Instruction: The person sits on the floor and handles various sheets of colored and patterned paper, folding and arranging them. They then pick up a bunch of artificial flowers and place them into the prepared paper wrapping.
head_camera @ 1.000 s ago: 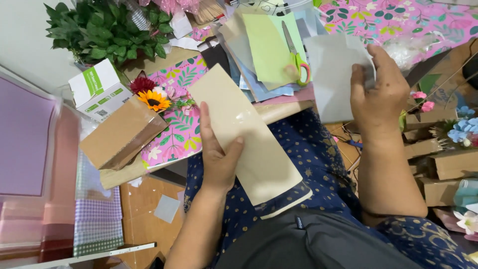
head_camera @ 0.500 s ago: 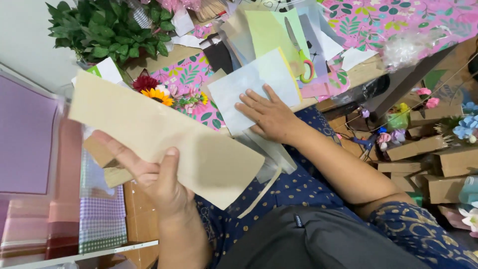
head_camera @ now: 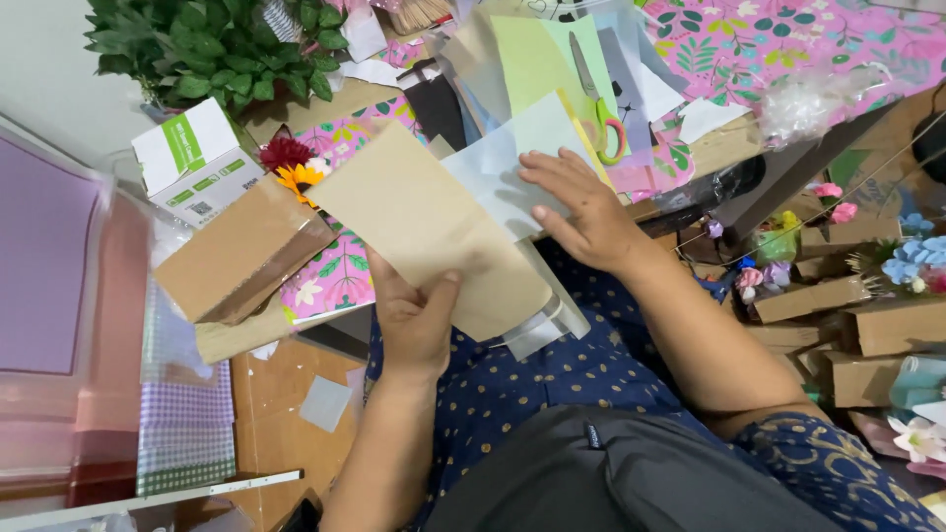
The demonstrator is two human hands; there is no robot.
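The left hand [head_camera: 414,320] kept a closed grip on the lower edge of a tan card sheet [head_camera: 429,227], thumb pressed on its face, fingers hidden behind. The sheet tilted up and away over the person's lap, its top corner near a sunflower [head_camera: 299,178] and a dark red flower [head_camera: 283,151]. The right hand [head_camera: 581,212] lay flat, fingers spread, grip open w/ nothing clasped, pressing a pale blue paper [head_camera: 503,167] just beside the tan sheet; the blue paper's lower part slipped behind the tan one. More pale sheets [head_camera: 542,325] hung below the tan sheet's lower edge.

Beyond the hands, a low surface [head_camera: 709,148] carried loose colored papers, incl. a light green one [head_camera: 537,59], w/ green-handled scissors [head_camera: 596,103] on top. Pink floral wrapping paper [head_camera: 788,39] covered the far right of it. A brown cardboard box [head_camera: 241,251] sat to the left, a white-and-green carton [head_camera: 192,158] behind it, a leafy plant [head_camera: 222,44] further back. Small brown boxes [head_camera: 887,325] and paper flowers [head_camera: 912,261] crowded the right side.
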